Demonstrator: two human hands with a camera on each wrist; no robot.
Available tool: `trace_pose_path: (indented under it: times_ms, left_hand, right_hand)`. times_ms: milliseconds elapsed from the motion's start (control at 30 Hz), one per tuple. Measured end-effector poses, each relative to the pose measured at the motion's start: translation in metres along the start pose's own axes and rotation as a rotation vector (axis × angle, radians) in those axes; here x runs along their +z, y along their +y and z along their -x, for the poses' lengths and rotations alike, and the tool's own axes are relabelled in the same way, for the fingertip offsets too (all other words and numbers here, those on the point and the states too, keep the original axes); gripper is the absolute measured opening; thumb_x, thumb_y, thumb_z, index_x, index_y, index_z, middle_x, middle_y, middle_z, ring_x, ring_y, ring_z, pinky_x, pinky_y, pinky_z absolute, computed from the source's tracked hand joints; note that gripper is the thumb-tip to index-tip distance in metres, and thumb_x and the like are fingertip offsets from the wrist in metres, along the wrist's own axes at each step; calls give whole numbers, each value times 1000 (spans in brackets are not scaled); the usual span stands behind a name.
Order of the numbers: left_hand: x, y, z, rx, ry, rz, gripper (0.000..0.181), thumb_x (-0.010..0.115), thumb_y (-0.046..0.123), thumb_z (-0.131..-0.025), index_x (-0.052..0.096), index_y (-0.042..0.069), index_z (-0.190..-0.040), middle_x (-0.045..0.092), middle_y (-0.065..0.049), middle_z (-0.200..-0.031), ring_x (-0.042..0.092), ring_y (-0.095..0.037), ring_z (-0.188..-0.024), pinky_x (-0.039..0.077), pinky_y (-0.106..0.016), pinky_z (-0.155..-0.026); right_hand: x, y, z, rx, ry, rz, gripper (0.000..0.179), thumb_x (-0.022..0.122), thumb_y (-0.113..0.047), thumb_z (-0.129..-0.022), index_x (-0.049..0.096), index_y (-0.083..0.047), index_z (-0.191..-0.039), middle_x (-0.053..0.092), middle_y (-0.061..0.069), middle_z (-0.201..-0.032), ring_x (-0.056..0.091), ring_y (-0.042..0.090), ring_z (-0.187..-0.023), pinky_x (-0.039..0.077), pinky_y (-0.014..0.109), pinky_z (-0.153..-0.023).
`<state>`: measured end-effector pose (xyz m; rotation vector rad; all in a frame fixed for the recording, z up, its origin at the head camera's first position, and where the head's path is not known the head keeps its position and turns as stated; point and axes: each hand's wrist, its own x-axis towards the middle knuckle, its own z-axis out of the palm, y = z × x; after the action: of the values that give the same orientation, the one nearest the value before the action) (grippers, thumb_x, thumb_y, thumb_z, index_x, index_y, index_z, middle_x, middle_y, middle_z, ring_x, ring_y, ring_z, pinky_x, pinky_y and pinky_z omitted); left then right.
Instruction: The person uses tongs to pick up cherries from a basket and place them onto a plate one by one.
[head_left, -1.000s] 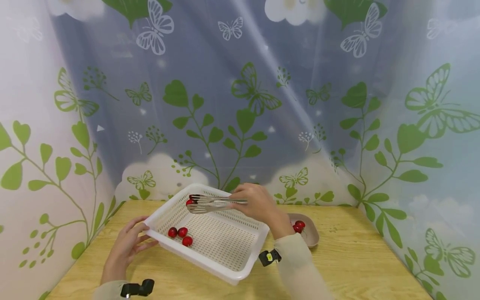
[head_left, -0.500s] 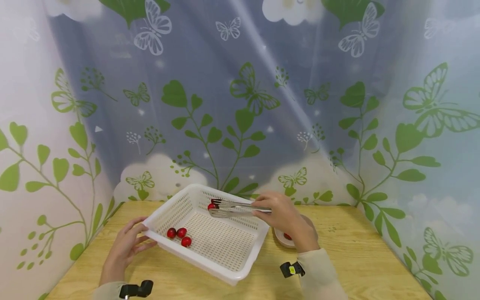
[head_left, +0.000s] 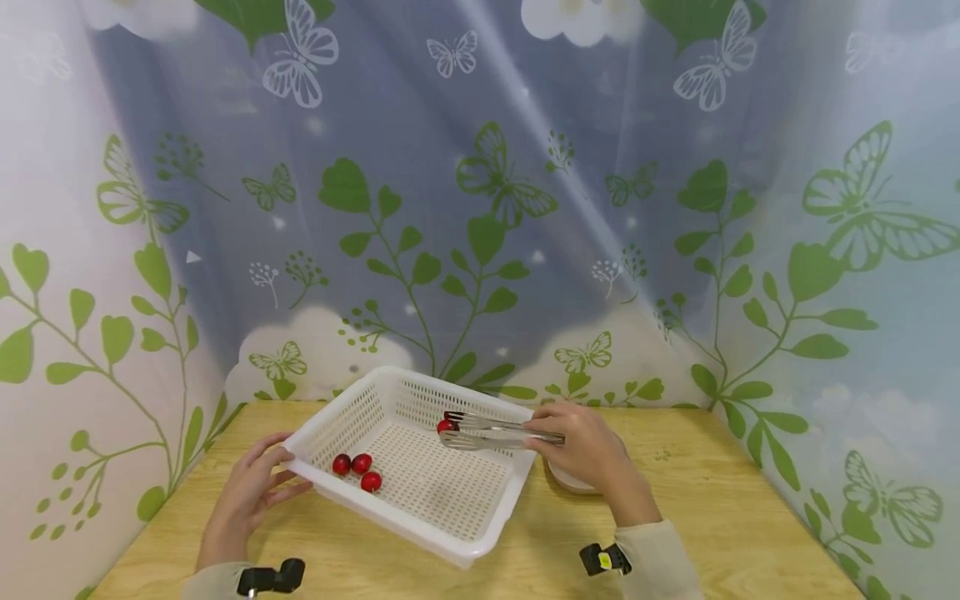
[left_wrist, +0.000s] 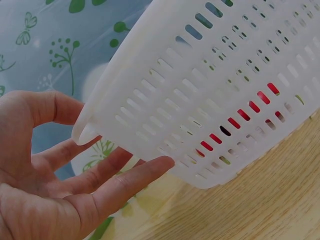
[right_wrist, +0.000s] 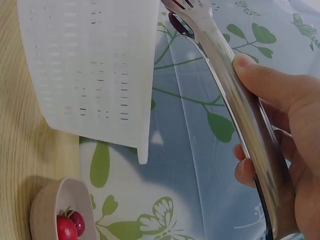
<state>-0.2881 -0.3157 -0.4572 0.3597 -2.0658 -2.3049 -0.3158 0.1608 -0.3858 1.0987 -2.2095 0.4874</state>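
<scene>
My left hand [head_left: 243, 492] holds the left corner of a white perforated plastic basket [head_left: 405, 521], its fingers around the rim and outer wall in the left wrist view. Three red cherries lie inside near that corner, one of them a front cherry [head_left: 371, 482]. My right hand [head_left: 585, 446] grips metal tongs [head_left: 498, 435] above the right part of the basket. Between the tong heads sits another cherry [head_left: 447, 426]. In the right wrist view the thumb [right_wrist: 265, 75] presses along one arm of the tongs [right_wrist: 240, 105], with fingertips around the other side.
A small beige bowl [right_wrist: 45, 215] stands right of the basket, mostly behind my right hand in the head view. Red cherries [right_wrist: 66, 228] lie in it. A patterned curtain [head_left: 480, 208] rises behind the wooden table [head_left: 735, 517].
My right hand has carried the tongs and the cherry rightward across the basket, from its back left side toward the right rim, and now covers much of the bowl. The left hand has stayed put.
</scene>
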Motion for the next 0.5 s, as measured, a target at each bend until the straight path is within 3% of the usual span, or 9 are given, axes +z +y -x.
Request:
trace_pose_path:
  times_ms: [500]
  left_hand:
    - [1,4,3,1,-1,1,45,51,12,-102,42,13,-147,52,-2,-120,71,-14,-91,67,-39,-90]
  right_hand:
    - [-11,6,10,29,26,12,23,86,-18,-80,83,-10,-102,77,5,-101,72,15,-82,63,24,-66]
